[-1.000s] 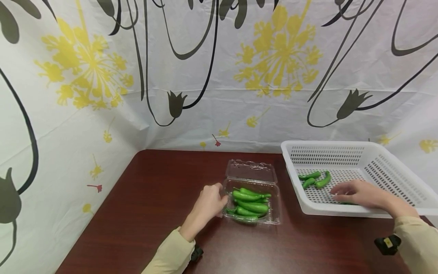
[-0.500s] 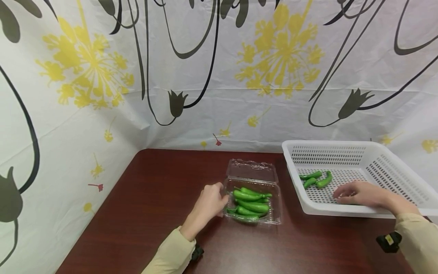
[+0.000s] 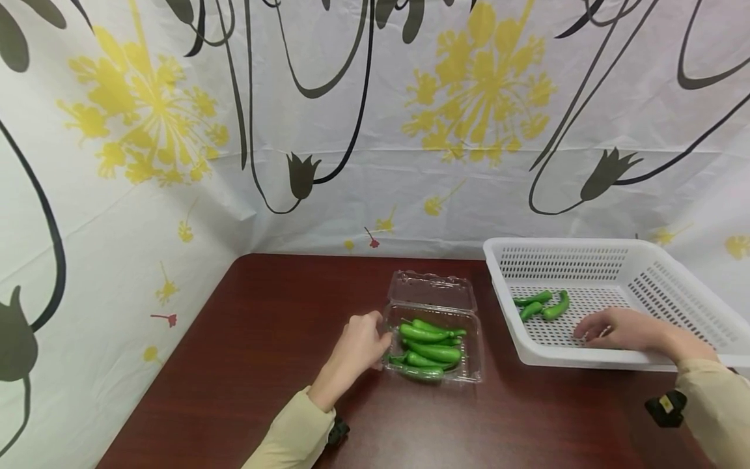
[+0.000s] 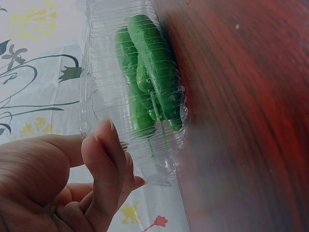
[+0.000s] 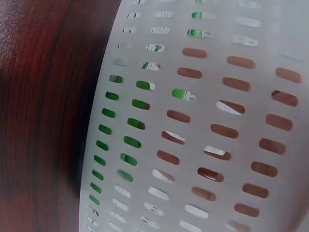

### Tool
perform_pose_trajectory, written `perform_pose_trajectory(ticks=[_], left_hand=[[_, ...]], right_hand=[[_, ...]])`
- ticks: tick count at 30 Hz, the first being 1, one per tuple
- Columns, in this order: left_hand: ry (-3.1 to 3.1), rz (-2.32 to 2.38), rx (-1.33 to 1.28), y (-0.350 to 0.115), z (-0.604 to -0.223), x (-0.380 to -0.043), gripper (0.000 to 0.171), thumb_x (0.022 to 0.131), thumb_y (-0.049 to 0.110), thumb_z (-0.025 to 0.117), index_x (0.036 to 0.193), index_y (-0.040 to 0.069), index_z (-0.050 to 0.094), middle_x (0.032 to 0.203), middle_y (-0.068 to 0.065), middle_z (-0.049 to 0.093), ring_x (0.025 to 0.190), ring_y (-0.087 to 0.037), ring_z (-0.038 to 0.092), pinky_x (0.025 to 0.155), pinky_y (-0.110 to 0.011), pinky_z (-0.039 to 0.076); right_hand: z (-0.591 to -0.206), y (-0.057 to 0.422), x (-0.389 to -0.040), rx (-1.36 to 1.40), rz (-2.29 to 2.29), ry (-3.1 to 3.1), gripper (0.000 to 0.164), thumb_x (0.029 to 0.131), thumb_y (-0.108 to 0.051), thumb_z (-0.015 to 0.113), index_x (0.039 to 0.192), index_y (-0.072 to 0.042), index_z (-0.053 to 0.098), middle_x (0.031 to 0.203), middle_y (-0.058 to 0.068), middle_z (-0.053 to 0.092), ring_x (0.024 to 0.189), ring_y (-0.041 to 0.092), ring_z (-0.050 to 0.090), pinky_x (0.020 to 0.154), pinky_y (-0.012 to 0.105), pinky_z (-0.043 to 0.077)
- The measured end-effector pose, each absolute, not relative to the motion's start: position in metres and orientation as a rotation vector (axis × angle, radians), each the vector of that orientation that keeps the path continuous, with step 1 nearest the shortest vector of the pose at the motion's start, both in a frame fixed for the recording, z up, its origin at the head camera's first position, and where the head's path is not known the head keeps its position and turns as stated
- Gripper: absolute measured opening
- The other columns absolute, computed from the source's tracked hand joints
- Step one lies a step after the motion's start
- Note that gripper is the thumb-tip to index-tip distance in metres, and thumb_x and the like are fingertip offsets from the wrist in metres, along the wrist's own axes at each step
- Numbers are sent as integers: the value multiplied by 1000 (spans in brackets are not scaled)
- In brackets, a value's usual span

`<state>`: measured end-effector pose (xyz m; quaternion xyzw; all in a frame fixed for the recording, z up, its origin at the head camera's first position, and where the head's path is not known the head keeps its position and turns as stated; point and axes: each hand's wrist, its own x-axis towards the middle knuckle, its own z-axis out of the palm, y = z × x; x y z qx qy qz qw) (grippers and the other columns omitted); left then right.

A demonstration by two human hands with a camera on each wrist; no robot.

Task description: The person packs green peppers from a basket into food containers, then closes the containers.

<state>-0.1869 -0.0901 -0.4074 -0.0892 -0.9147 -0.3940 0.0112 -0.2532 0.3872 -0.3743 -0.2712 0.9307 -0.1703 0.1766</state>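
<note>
A clear plastic clamshell box (image 3: 471, 365) lies open on the table, with several green chili peppers (image 3: 430, 352) inside. At its left side my left hand (image 3: 359, 345) pinches the rim; in the left wrist view its fingers (image 4: 104, 159) lie against the ribbed wall. Inside the white slotted basket (image 3: 556, 357), near its front wall, my right hand (image 3: 627, 332) reaches down with bent fingers. Through the slots in the right wrist view, a green pepper (image 5: 133, 141) shows low beside the hand. The basket wall and the hand itself hide whether the fingers hold that pepper; I cannot tell.
A few loose green peppers (image 3: 539, 306) lie in the basket's left part. The box's lid (image 3: 432, 292) stands folded back behind it. Under everything is a dark red-brown wooden table (image 3: 246, 365), with a patterned white cloth (image 3: 351, 130) hanging behind and to the left.
My right hand has shifted slightly to the right within the basket, and the bit of green seen under it earlier is hidden now. The left hand stays at the box.
</note>
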Motion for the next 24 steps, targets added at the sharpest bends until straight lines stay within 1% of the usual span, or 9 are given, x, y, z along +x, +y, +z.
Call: perform_pose_trajectory(ticks=[4,9,13,17,21,24], left_hand=[[-2847,-1236,-280,-90,-408,-187,32,92,4,67,120,-11,61,56,-1,56,37,-6,57,42,-24,50],[-2846,-1254,-279,-90,-408,-187,31,92,4,68,119,-10,61,56,0,56,37,-6,57,41,-24,49],[-2840,-1262,-278,-89,-408,-187,29,92,4,68,117,-10,62,56,0,56,37,-6,57,40,-24,49],[-2835,-1264,-280,-89,-408,-187,29,92,4,68,117,-10,62,56,0,56,37,-5,57,40,-24,49],[-2843,-1251,-278,-89,-408,-187,32,92,5,67,120,-10,61,56,0,56,37,-5,57,41,-24,49],[-2849,-1242,-278,-90,-407,-187,34,92,5,67,122,-11,61,56,0,56,36,-6,57,41,-24,49]], right_hand=[[-373,386,-253,-696,-483,2632,18,90,-11,72,106,-5,73,97,2,70,87,19,67,72,30,53],[-374,385,-253,-605,-490,2633,22,83,0,71,105,-4,72,98,6,69,90,26,66,71,32,53],[-376,385,-254,-584,-495,2632,26,79,6,70,103,-5,72,94,5,69,87,23,65,69,32,53],[-377,385,-255,-565,-482,2647,26,77,7,70,100,-5,72,90,3,68,82,18,62,66,32,51],[-379,386,-256,-566,-461,2670,21,78,4,73,95,-7,72,88,2,69,81,16,62,67,34,51],[-379,387,-257,-596,-442,2692,16,79,0,76,92,-9,71,87,-2,69,79,11,62,67,32,52]])
